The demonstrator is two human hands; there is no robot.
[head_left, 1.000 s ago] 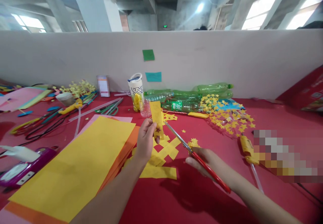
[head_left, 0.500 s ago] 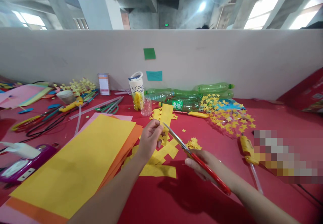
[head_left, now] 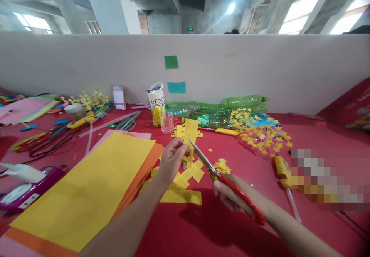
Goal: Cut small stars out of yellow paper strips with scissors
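A pale partition point(head_left: 219, 68) stands behind a work table with a red covering point(head_left: 162, 230), with green bottles point(head_left: 209, 121) lying along its foot. The yellow strip point(head_left: 191, 129) is raised over the table, in front of those bottles and above a scatter of yellow offcuts point(head_left: 180, 196). The left hand point(head_left: 171, 158) pinches the strip between thumb and fingers along its side; a star-shaped gap shows in the strip beside the fingertips. The right hand point(head_left: 244, 187) is curled around the red-handled scissors point(head_left: 213, 169), blades pointing up and toward the strip. The blade tips lie at or just beside the strip's edge; contact cannot be confirmed at this angle. For a clean cut, judged from this pose: hold the strip flat and taut near the cutting line, with the left fingertips clear of the blade path. Seat the paper deep between the blades rather than at the tips. Turn the strip, not the scissors, at each corner. Stop every stroke at the inner corner to avoid overcutting. Direct loose pieces toward the small star heap point(head_left: 222, 165), apart from the offcuts.
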